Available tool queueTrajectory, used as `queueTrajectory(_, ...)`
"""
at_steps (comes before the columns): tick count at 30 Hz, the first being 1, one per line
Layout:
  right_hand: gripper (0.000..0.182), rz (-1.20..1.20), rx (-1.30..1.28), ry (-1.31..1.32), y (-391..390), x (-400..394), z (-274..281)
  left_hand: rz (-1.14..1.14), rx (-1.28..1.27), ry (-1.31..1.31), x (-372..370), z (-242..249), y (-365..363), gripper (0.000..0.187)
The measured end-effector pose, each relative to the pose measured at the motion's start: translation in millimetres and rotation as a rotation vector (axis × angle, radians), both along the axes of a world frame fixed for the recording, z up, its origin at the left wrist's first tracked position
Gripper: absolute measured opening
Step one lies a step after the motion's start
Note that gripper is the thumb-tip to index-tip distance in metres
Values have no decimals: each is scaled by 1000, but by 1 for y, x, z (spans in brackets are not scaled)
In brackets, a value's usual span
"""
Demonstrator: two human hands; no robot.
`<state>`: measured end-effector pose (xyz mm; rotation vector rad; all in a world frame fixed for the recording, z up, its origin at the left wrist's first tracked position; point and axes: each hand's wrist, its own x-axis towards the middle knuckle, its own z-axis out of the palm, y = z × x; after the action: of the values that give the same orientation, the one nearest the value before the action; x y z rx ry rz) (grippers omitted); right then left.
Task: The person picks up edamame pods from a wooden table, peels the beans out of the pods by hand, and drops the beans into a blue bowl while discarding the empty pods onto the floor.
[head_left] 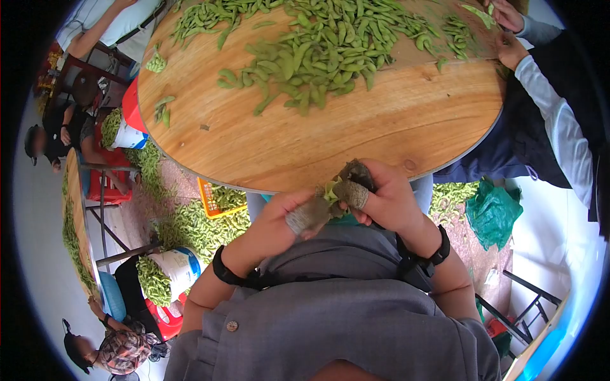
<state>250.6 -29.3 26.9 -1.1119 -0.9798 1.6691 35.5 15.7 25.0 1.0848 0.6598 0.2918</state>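
**Q:** Pod, where is it, and who has it?

**A:** Head view, a little below frame centre: one green pod [330,190] sits pinched between both hands, just in front of the person's grey shirt [343,305]. The left hand [279,222] comes in from the lower left, its thumb wearing a grey fabric cot, closed on the pod's lower end. The right hand [387,200] comes from the right, fingertips also covered, clamped on the upper end.

**Q:** Which way does it lie?

**A:** Its long axis seems to run from lower left to upper right, across the gap between the two hands; much of it is hidden by fingers. Both hands touch it; neither is clearly nearer.

**Q:** What surrounds them?

**A:** Above, a round wooden table [381,140] carries a heap of pods [318,51] in the upper middle. At upper right, another person's hands [508,32] work at the table edge. Lower left, a white bucket [175,270] holds more pods.
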Motion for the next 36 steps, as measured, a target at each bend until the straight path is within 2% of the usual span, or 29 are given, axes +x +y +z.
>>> queueTrajectory(1, 15, 18, 16, -4, -1, 1, 0, 1, 1, 0, -2, 0, 2, 18)
queueTrajectory(3, 18, 37, 32, -8, -1, 2, -5, 107, -615, -320, -3, -1, 5, 18)
queueTrajectory(4, 21, 33, 155, -189, -1, 3, -13, 108, -616, -321, -3, 2, 4, 18)
queueTrajectory(5, 24, 29, 278, -370, -1, 3, -17, 13, -9, -67, -3, 6, 2, 19)
queueTrajectory(6, 24, 29, 276, -371, -1, 1, -15, -85, 596, 192, -3, 8, 2, 19)
queueTrajectory(7, 25, 40, 354, -546, 0, -2, -12, -86, 593, 192, -3, 6, 2, 19)
queueTrajectory(8, 26, 55, 433, -721, 0, -5, -9, -128, 815, 216, -2, 2, 2, 20)
queueTrajectory(9, 26, 58, 432, -721, -1, -7, -7, -169, 1038, 240, -2, -1, 1, 20)
queueTrajectory(10, 24, 22, 456, -801, -4, -10, -6, -167, 1037, 241, -6, -2, -1, 20)
queueTrajectory(12, 23, -15, 482, -881, -9, -12, -4, 117, 263, 208, -14, -2, -6, 22)
queueTrajectory(15, 21, 72, 461, -923, -18, -11, -6, 158, 390, 176, -16, -2, -2, 23)
queueTrajectory(16, 21, 83, 493, -895, -21, -11, -9, 169, 388, 177, -17, -3, -3, 23)
queueTrajectory(18, 21, 97, 524, -868, -23, -15, -11, 120, 621, 267, -15, -6, -5, 21)
queueTrajectory(19, 21, -5, 414, -778, -23, -19, -10, 124, 620, 265, -13, -7, -6, 21)
queueTrajectory(20, 20, -108, 305, -687, -22, -20, -8, 99, 750, 280, -10, -6, -7, 20)
queueTrajectory(21, 20, -108, 309, -691, -20, -19, -7, 73, 881, 294, -8, -6, -7, 19)
queueTrajectory(23, 17, -62, -116, -188, -10, -16, -3, 43, 948, 270, -4, -6, -8, 19)
queueTrajectory(24, 17, -63, -103, -195, -9, -16, -6, 12, 1012, 251, -2, -6, -7, 19)
queueTrajectory(25, 16, -70, -84, -21, -9, -16, -14, 20, 1023, 246, -1, -5, -8, 19)
queueTrajectory(26, 15, -72, -68, 154, -9, -17, -19, 68, 834, 116, -1, -4, -9, 17)
queueTrajectory(27, 15, -68, -62, 150, -10, -17, -20, 111, 640, -11, -1, -3, -9, 16)
queueTrajectory(28, 15, -58, -36, 239, -11, -18, -20, 116, 643, -12, -2, -1, -8, 16)
queueTrajectory(30, 15, -45, -11, 327, -13, -20, -24, 84, -365, -155, -4, 6, -7, 16)
queueTrajectory(32, 14, -15, -102, 547, -14, -21, -27, 110, -367, -128, -3, 3, -8, 18)
queueTrajectory(33, 14, -14, -101, 543, -13, -20, -26, 136, -369, -100, -3, 1, -8, 22)
queueTrajectory(34, 15, -46, -114, 339, -12, -18, -24, 138, -367, -103, -3, -1, -6, 22)
queueTrajectory(35, 15, -76, -126, 135, -11, -17, -23, 138, 93, 24, -3, -4, -2, 21)
queueTrajectory(36, 15, -74, -126, 135, -10, -17, -23, 133, 552, 153, -4, -5, 0, 22)
